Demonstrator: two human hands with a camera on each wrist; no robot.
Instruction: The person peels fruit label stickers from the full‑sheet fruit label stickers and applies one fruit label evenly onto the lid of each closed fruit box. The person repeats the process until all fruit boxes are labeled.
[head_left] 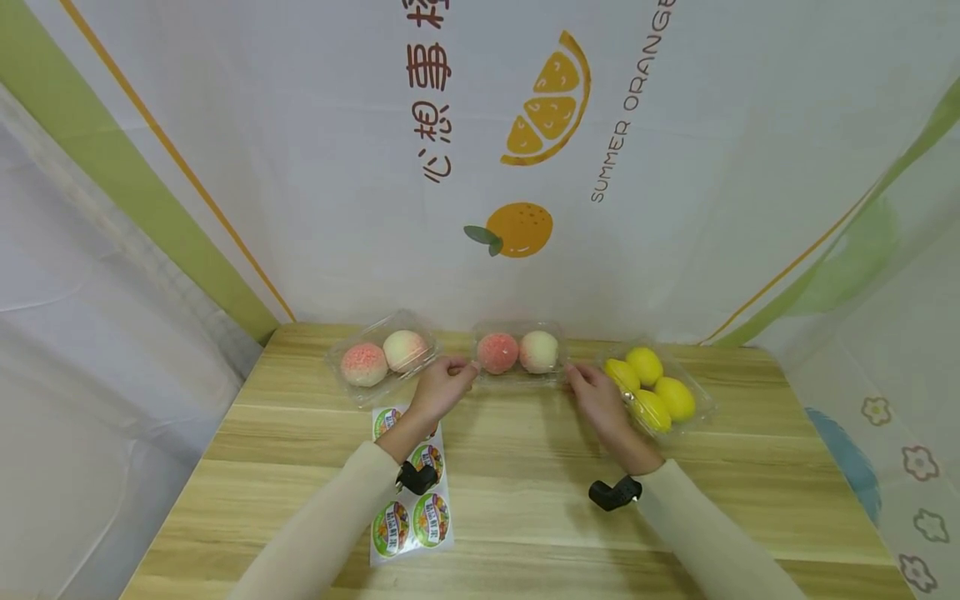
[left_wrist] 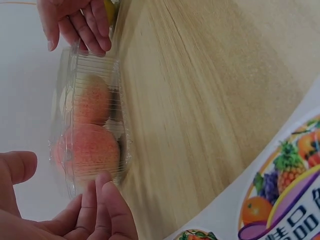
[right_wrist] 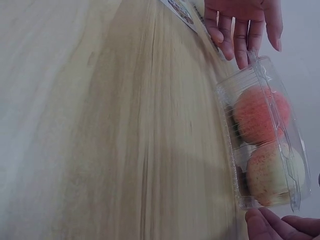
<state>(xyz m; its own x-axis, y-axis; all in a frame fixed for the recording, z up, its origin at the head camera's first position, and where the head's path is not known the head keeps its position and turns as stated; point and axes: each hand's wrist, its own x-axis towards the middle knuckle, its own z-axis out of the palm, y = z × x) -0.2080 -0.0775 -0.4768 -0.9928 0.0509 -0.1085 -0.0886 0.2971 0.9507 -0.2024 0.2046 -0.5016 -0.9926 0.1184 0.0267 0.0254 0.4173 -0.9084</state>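
Observation:
In the middle of the back of the table stands a clear plastic clamshell box (head_left: 517, 380), holding a red peach (head_left: 498, 353) and a paler peach (head_left: 539, 352). Its lid is down over the fruit. My left hand (head_left: 444, 387) is at the box's left end, fingertips right at its wall and the thumb held apart in the left wrist view. At the opposite end, my right hand (head_left: 600, 406) has its fingertips at the plastic. The fingers of both hands look fairly straight.
Another clear box (head_left: 405, 320) with two peaches lies left of the middle one. To the right, a box (head_left: 703, 402) holds several lemons (head_left: 675, 398). A sheet of round fruit stickers (head_left: 411, 525) lies partly under the left forearm. A printed curtain (head_left: 637, 267) hangs behind the table.

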